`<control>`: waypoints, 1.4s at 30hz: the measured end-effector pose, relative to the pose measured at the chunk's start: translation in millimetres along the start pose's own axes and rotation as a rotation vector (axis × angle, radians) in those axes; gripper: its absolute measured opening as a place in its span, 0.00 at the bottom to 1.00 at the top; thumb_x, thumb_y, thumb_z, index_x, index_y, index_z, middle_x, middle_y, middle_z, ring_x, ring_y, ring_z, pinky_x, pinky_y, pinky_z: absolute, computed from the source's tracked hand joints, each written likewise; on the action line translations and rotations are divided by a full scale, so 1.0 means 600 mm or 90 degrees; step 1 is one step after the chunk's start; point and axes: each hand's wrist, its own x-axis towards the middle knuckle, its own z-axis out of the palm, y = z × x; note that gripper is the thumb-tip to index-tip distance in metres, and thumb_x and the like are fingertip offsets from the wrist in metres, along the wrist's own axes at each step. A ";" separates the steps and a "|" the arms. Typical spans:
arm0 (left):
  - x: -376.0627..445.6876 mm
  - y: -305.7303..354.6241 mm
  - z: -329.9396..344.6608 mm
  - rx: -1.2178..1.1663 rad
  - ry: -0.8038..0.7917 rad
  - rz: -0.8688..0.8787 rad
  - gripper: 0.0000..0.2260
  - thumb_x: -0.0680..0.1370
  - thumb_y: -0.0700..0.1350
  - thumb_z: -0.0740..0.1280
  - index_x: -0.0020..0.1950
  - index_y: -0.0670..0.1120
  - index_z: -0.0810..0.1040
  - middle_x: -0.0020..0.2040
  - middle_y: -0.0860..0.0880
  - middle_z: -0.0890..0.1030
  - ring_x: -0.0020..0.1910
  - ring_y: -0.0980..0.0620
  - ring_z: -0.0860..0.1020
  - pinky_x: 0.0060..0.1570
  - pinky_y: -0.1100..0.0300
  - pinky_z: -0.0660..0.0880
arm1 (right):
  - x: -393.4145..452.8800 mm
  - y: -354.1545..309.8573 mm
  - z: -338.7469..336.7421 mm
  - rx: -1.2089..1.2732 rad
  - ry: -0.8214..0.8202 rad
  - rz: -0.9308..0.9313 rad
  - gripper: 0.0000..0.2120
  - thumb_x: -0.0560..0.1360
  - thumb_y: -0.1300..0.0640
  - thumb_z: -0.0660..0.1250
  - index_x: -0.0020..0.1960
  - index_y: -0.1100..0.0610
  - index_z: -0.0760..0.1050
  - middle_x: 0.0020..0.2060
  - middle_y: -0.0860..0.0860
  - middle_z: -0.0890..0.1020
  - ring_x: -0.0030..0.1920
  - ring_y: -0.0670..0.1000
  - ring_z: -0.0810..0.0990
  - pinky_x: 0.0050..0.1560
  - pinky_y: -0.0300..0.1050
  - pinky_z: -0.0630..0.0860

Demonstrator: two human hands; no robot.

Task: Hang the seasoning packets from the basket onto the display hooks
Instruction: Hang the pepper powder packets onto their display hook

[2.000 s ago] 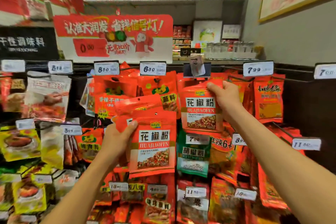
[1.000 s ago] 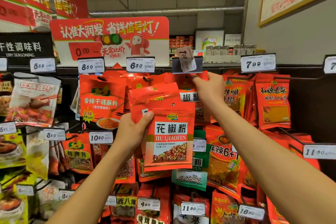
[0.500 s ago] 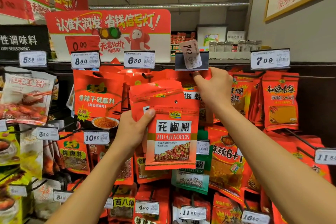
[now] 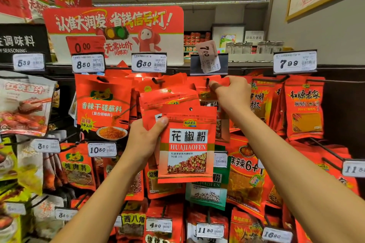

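1. At the left edge of the display rack we see pale sauce packets [image 4: 23,102] hanging under a 5.89 price tag [image 4: 28,62].
2. Next hangs a red dipping-seasoning packet [image 4: 102,108] below the 8.50 tag [image 4: 87,64].
3. Our left hand [image 4: 144,140] grips a stack of red seasoning packets [image 4: 187,144] in front of the rack's middle, thumb pressed on the front packet marked HUAJIAOFEN, the other fingers curled behind.
4. Our right hand [image 4: 231,92] pinches the top of a red packet [image 4: 218,82] at a display hook [image 4: 207,82] in the top row, just under the tilted 7.00 tag [image 4: 208,57]; we cannot tell whether the hole is on the hook.
5. Toward the right edge, more red packets [image 4: 305,108] hang beneath the 7.99 tag [image 4: 295,62].
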 end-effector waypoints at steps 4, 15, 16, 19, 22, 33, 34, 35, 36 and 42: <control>0.003 -0.001 -0.003 0.007 0.011 -0.013 0.07 0.79 0.43 0.70 0.43 0.46 0.84 0.39 0.46 0.87 0.37 0.50 0.86 0.36 0.60 0.81 | 0.035 0.031 0.035 -0.017 -0.033 0.096 0.21 0.74 0.40 0.72 0.31 0.54 0.74 0.29 0.45 0.78 0.36 0.52 0.77 0.36 0.48 0.69; 0.020 0.010 -0.002 -0.023 0.006 -0.011 0.09 0.79 0.46 0.70 0.40 0.53 0.86 0.40 0.46 0.87 0.38 0.48 0.86 0.35 0.62 0.80 | 0.131 0.082 0.111 -0.204 -0.092 0.187 0.21 0.75 0.35 0.68 0.44 0.54 0.79 0.42 0.51 0.81 0.44 0.55 0.78 0.43 0.50 0.76; 0.022 0.010 -0.002 -0.024 0.005 -0.012 0.09 0.79 0.46 0.70 0.41 0.54 0.86 0.40 0.46 0.87 0.38 0.48 0.87 0.35 0.62 0.80 | 0.137 0.082 0.115 -0.236 -0.093 0.191 0.22 0.75 0.34 0.68 0.46 0.54 0.80 0.43 0.52 0.80 0.44 0.55 0.77 0.42 0.50 0.73; 0.025 0.005 0.000 -0.033 0.002 -0.018 0.07 0.78 0.47 0.70 0.42 0.52 0.86 0.41 0.44 0.87 0.40 0.46 0.87 0.36 0.60 0.81 | 0.147 0.076 0.126 -0.301 -0.101 0.195 0.22 0.77 0.36 0.67 0.50 0.56 0.81 0.46 0.54 0.80 0.44 0.55 0.74 0.41 0.49 0.70; 0.025 0.000 0.001 -0.026 0.000 -0.026 0.06 0.78 0.47 0.71 0.42 0.51 0.86 0.42 0.44 0.87 0.40 0.45 0.87 0.37 0.59 0.81 | 0.147 0.075 0.128 -0.306 -0.105 0.208 0.23 0.77 0.36 0.66 0.53 0.57 0.81 0.49 0.55 0.81 0.46 0.56 0.76 0.42 0.49 0.68; 0.020 0.013 0.022 -0.075 0.000 -0.048 0.04 0.79 0.43 0.70 0.46 0.45 0.82 0.38 0.47 0.87 0.36 0.50 0.86 0.33 0.61 0.79 | -0.037 0.033 0.002 0.483 -0.240 0.238 0.25 0.75 0.34 0.67 0.52 0.57 0.80 0.40 0.52 0.87 0.40 0.54 0.85 0.36 0.43 0.78; 0.019 0.015 0.023 -0.078 -0.001 -0.048 0.04 0.79 0.43 0.70 0.47 0.45 0.82 0.38 0.48 0.87 0.36 0.50 0.86 0.33 0.61 0.79 | -0.059 0.027 -0.007 0.491 -0.277 0.215 0.28 0.72 0.34 0.69 0.53 0.59 0.81 0.43 0.54 0.87 0.43 0.57 0.86 0.41 0.48 0.80; 0.018 0.016 0.025 -0.079 -0.001 -0.046 0.04 0.79 0.43 0.70 0.47 0.45 0.82 0.38 0.48 0.87 0.36 0.50 0.86 0.33 0.61 0.80 | -0.078 0.021 -0.012 0.478 -0.289 0.183 0.27 0.70 0.36 0.73 0.54 0.59 0.81 0.45 0.55 0.88 0.46 0.59 0.87 0.45 0.52 0.81; 0.016 0.018 0.026 -0.078 -0.001 -0.042 0.04 0.79 0.44 0.70 0.47 0.45 0.82 0.38 0.48 0.87 0.36 0.51 0.86 0.33 0.61 0.79 | -0.093 0.017 -0.016 0.448 -0.285 0.149 0.23 0.70 0.41 0.76 0.54 0.58 0.81 0.46 0.54 0.88 0.47 0.58 0.87 0.44 0.51 0.81; 0.010 0.021 0.004 -0.042 0.007 -0.042 0.06 0.79 0.48 0.71 0.46 0.49 0.85 0.44 0.47 0.88 0.43 0.47 0.87 0.39 0.56 0.83 | -0.085 -0.009 -0.034 0.365 -0.143 0.082 0.06 0.72 0.52 0.78 0.43 0.46 0.81 0.41 0.48 0.87 0.44 0.52 0.87 0.47 0.51 0.83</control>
